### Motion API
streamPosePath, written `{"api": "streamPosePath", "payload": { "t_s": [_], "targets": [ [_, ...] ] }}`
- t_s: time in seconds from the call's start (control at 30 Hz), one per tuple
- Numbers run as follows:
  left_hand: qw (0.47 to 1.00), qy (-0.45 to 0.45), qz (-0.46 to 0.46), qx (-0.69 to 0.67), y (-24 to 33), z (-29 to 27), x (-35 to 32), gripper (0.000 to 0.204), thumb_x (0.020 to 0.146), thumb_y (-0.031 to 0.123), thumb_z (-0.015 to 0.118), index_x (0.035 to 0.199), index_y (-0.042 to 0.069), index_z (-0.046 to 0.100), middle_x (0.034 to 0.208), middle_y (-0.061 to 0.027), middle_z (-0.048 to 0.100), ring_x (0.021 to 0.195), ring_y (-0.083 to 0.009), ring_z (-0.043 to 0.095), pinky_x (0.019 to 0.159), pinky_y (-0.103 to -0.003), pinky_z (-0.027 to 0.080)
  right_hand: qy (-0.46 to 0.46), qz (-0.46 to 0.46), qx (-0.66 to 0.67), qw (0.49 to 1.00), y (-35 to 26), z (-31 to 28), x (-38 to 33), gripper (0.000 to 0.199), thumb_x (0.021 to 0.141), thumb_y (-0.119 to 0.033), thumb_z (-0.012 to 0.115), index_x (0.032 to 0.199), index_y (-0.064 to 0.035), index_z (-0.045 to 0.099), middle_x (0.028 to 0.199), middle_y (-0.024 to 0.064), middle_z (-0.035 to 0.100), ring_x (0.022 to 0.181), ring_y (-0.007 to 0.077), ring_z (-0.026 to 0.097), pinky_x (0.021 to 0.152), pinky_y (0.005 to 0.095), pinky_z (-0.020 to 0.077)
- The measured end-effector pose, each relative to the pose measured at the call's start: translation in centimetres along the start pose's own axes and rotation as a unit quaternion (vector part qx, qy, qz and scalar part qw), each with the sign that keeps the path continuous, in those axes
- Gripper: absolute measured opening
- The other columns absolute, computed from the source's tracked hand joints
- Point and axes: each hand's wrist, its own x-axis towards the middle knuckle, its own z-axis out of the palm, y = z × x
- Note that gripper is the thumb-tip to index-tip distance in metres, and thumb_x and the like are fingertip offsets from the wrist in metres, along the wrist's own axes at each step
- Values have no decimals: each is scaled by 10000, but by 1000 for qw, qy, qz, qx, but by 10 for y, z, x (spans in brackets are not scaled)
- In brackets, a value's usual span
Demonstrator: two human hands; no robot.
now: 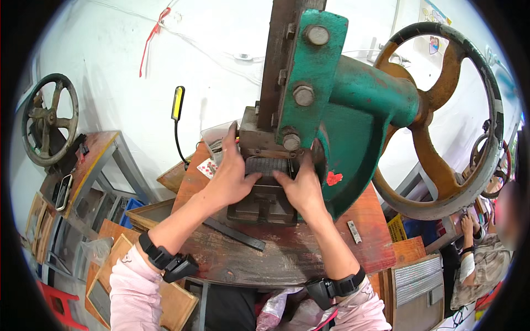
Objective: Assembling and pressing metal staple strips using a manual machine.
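A large green press machine (353, 105) with a rusty flywheel (441, 110) stands on a worn wooden bench (287, 254). Under its dark ram sits a grey ribbed die block (267, 165) on a dark metal base (259, 207). My left hand (229, 176) rests on the left side of the block, thumb on its ribbed face, fingers reaching up beside the ram. My right hand (301, 185) grips the block's right side, fingers on the ribbed face. Both wrists wear black bands with small devices.
A black metal bar (234, 233) lies on the bench near my left forearm. A small lamp with a yellow head (178, 103) stands at the left. Another flywheel (48, 118) sits on a far-left table. A seated person (486, 259) works at the right edge.
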Motion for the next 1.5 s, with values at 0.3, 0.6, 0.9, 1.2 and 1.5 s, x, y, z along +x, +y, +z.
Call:
{"api": "streamPosePath", "payload": {
  "t_s": [0.3,0.6,0.9,1.2,1.5],
  "targets": [
    [989,-70,-131,-19,-38,-39,-39,630,804,248,712,1285,-51,436,1186,-306,530,1065,-459,549,905,-436,449,-32,57,2,998,-2,-2,12,797,778,-80,701,1407,60,233,1396,296,370,1321,432,333,1107,448,266],
    [967,-213,82,114,3,-60,-115,341,809,201,712,1102,44,635,1059,-147,609,1011,-346,571,831,-394,454,19,18,-14,1000,1,-2,6,787,807,-94,679,1407,73,199,1299,334,466,1232,439,460,1026,435,371],
    [973,-74,-157,152,23,-35,-11,464,781,349,726,1127,49,657,1075,-179,614,1023,-342,559,870,-383,443,9,-65,73,995,-12,-29,-38,703,822,-68,662,1378,90,263,1331,337,407,1241,471,412,1023,462,364],
    [938,-150,-175,257,28,-25,-4,592,869,517,573,1330,147,538,1398,-234,414,1320,-461,286,1039,-620,220,23,-170,-159,972,-57,-171,-72,635,802,-53,695,1349,45,387,1266,251,513,1113,360,568,930,402,465],
    [936,-163,-203,238,30,-30,-4,648,812,600,590,1349,243,529,1447,-252,353,1353,-466,245,1047,-648,183,278,-292,-564,721,-116,-375,65,571,895,-285,629,1357,-15,428,1264,245,532,1150,306,557,999,384,415]
  ]
}}
